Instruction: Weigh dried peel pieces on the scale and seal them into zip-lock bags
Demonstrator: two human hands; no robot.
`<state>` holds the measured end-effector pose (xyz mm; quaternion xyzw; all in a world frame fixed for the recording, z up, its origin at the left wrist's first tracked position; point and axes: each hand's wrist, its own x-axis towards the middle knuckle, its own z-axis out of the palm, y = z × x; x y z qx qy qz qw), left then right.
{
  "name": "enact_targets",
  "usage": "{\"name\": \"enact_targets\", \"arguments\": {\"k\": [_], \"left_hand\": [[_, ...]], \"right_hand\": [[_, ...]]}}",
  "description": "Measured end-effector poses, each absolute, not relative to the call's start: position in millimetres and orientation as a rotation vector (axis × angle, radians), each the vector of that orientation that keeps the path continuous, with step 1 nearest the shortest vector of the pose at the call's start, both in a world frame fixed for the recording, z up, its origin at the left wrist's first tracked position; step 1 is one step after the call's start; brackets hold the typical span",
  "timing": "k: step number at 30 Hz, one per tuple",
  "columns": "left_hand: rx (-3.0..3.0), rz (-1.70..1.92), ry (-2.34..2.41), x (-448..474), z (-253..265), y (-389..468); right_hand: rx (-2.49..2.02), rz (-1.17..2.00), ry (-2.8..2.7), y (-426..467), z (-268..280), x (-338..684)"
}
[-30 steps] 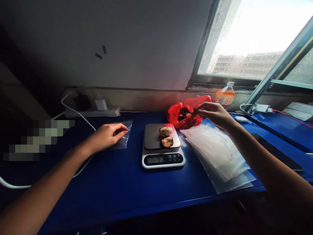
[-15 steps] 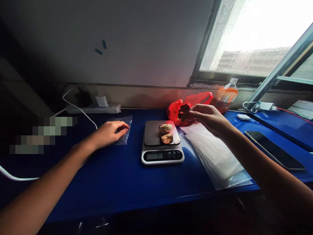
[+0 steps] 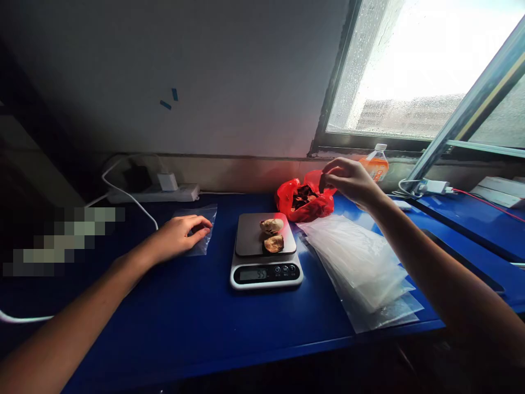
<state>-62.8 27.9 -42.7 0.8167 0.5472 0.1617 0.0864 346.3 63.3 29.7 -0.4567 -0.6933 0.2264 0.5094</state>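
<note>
My left hand rests over a small clear plastic bag on the blue table, fingers loosely curved and thumb apart. In the middle stands a kitchen scale whose display seems to read 95. On its plate lie two dried, brownish pieces, a pale rounded one and a darker curled one, which look like dried mushrooms. Behind it, a red plastic bag stands open with dark dried pieces inside. My right hand is at its right rim, fingers pinched together, seemingly on the red plastic.
A stack of clear plastic bags lies right of the scale. Farther right are a dark phone and a charger with cables. A bottle of orange drink stands by the window. A power strip lies along the wall.
My right hand has moved up and away from the red bag's mouth to its right rim, and more of the dark pieces show. The left hand and the scale's load stay as they were.
</note>
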Motion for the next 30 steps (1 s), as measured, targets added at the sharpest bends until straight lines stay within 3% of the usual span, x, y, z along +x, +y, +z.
{"name": "enact_targets", "arguments": {"k": [17,30], "left_hand": [[2.445,0.474,1.644,-61.0,-44.6,24.3],[2.488,0.441,1.625,-62.4,-46.0,23.1]], "right_hand": [[-0.868,0.919,-2.088,-17.3,28.3,277.0],[-1.036,0.387,-2.359,9.2,-4.8,222.5]]}}
